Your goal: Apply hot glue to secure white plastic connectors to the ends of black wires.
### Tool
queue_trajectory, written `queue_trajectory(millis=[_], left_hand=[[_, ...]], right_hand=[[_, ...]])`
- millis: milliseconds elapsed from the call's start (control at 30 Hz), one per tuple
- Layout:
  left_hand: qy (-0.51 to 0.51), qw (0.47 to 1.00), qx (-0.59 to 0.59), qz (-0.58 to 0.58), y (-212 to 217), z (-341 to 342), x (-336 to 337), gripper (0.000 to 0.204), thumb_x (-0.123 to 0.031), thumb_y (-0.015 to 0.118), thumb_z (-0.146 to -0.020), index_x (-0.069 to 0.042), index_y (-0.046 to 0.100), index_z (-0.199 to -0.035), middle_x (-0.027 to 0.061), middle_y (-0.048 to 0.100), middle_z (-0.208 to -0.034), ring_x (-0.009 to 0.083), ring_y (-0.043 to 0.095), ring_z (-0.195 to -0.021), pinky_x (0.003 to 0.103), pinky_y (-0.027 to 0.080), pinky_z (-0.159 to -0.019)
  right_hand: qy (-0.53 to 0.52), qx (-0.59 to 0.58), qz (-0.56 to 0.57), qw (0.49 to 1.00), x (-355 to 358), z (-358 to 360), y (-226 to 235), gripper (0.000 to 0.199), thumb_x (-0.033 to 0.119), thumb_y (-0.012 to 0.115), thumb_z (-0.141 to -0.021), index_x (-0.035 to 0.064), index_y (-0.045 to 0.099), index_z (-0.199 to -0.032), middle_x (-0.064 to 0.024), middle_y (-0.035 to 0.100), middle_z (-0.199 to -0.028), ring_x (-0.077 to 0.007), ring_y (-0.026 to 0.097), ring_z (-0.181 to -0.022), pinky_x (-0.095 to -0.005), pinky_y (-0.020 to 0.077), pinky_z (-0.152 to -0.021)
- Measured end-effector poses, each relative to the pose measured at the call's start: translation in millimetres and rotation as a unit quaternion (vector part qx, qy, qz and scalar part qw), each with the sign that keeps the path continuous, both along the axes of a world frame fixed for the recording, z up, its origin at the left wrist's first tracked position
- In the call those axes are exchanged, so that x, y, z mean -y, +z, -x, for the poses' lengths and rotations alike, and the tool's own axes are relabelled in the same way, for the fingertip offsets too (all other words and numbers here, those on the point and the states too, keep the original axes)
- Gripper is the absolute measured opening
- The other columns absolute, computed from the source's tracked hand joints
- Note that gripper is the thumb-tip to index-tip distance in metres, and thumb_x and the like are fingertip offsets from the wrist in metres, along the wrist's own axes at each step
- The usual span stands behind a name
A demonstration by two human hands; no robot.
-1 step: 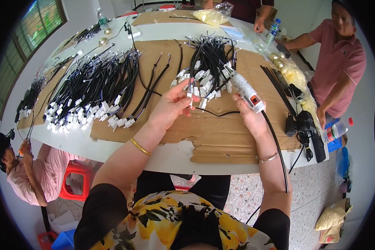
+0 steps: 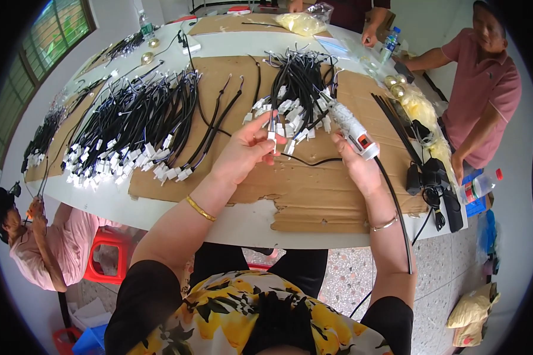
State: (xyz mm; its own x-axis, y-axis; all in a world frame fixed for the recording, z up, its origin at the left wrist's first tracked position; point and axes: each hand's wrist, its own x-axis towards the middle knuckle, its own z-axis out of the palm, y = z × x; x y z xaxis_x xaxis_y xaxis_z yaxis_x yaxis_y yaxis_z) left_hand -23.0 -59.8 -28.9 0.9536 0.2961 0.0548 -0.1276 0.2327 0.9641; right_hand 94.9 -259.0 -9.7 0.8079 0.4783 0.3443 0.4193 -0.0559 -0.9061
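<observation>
Cable with a white plug at its near end is held above the cardboard, just in front of a pile of similar cables. The plug is pinched between the thumb and fingers of the left hand; where the cable's far end lies cannot be told. A white tool with an orange switch is gripped in the right hand, the thumb laid along its side (the other fingers are mostly hidden). Its tip is aimed toward the pile, and a black cord is trailed back along the forearm. To the left, 2 loose cables are laid on the cardboard.

The cable is judged light and bendy, the plug hard, smooth and easily let slip. It is best taken by the plug's sides, since the thin wires could be strained. The tool, probably heavier, is best held by its rear body, away from the tip.
</observation>
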Motion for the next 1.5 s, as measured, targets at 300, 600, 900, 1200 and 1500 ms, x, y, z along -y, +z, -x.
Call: queue_trajectory(millis=[300, 600, 900, 1200, 1500], left_hand=[[0.003, 0.997, 0.035, -0.073, -9, 1, 0, 0.035, 0.004, 0.049, -0.081, -0.003, 0.048, -0.116, 0.0085, 0.061, -0.096, 0.0088, 0.055, -0.073, 0.022, 0.048, -0.063], [0.014, 0.999, 0.024, 0.028, 1, 3, 0, 0.034, -0.001, 0.050, -0.084, -0.001, 0.045, -0.117, 0.0095, 0.061, -0.091, 0.0131, 0.059, -0.064, 0.024, 0.050, -0.056], [0.124, 0.990, 0.060, 0.014, -9, -4, -13, 0.025, 0.001, 0.053, -0.082, 0.004, 0.051, -0.106, 0.0120, 0.061, -0.093, 0.0161, 0.061, -0.072, 0.025, 0.052, -0.064], [0.138, 0.989, 0.053, 0.018, -8, -2, -13, 0.025, 0.002, 0.053, -0.081, 0.005, 0.052, -0.106, 0.0123, 0.061, -0.093, 0.0173, 0.061, -0.073, 0.026, 0.052, -0.065], [0.163, 0.984, 0.071, -0.016, -8, -2, -9, 0.021, 0.006, 0.051, -0.081, 0.005, 0.052, -0.102, 0.0139, 0.061, -0.092, 0.0185, 0.061, -0.074, 0.027, 0.053, -0.067]], right_hand=[[0.174, 0.049, 0.057, 0.982, -32, 5, 45, 0.026, 0.017, 0.065, -0.072, 0.0008, 0.058, -0.092, -0.0051, 0.061, -0.081, -0.0120, 0.057, -0.075, -0.0244, 0.0457, -0.069], [0.221, 0.016, 0.058, 0.973, -35, 12, 31, 0.040, 0.022, 0.070, -0.072, 0.0014, 0.056, -0.104, -0.0061, 0.061, -0.090, -0.0129, 0.057, -0.080, -0.0242, 0.0457, -0.071], [0.232, -0.024, 0.075, 0.970, -31, 4, 22, 0.037, 0.021, 0.070, -0.072, 0.0019, 0.058, -0.101, -0.0044, 0.063, -0.084, -0.0111, 0.057, -0.077, -0.0240, 0.0455, -0.070], [0.259, -0.072, 0.101, 0.958, -30, 6, 25, 0.036, 0.022, 0.071, -0.072, 0.0023, 0.059, -0.099, -0.0042, 0.064, -0.086, -0.0102, 0.057, -0.077, -0.0236, 0.0461, -0.070], [0.232, -0.023, 0.130, 0.964, -33, 12, 26, 0.027, 0.013, 0.067, -0.073, -0.0003, 0.057, -0.094, -0.0067, 0.064, -0.079, -0.0110, 0.060, -0.076, -0.0236, 0.0471, -0.068]])
